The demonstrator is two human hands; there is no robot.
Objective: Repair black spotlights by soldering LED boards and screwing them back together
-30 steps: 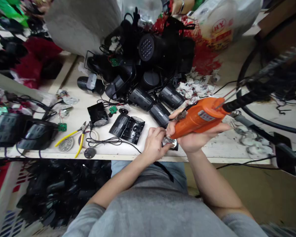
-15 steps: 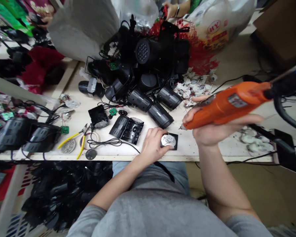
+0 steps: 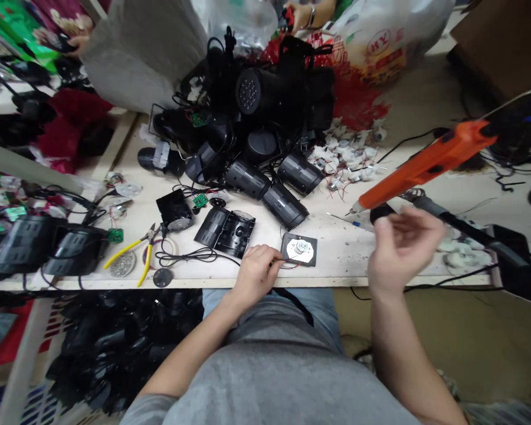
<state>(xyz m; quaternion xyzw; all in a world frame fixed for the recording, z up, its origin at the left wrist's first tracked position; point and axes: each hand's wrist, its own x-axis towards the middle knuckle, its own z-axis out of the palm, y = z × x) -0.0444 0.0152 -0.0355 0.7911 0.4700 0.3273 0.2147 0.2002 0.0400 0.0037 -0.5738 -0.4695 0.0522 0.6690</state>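
My left hand (image 3: 259, 271) is on the bench edge, its fingers pinched on thin wires beside a square black plate (image 3: 312, 258). On that plate lies a small silvery motor (image 3: 301, 247) with a pale mounting face; a red wire curves out below it. To the right, my right hand (image 3: 405, 248) is raised over the bench, fingers loosely curved apart and nothing visible in them. Beyond it, an orange electric screwdriver (image 3: 418, 171) hangs tilted, tip down to the left, apart from the hand. A slim screwdriver (image 3: 343, 219) with a blue end lies near its tip.
An opened black housing (image 3: 234, 232), yellow-handled pliers (image 3: 147, 254) and a dish of screws (image 3: 123, 262) lie leftward. Black cylindrical housings (image 3: 285, 205) pile up behind, beside several white motors (image 3: 347, 153). A black stand (image 3: 515, 260) is at right. Another person's hand (image 3: 300, 16) shows at the back.
My right hand has let go of the orange screwdriver and moved slightly right and down. My left hand has shifted off the motor and plate to the wires at their left.
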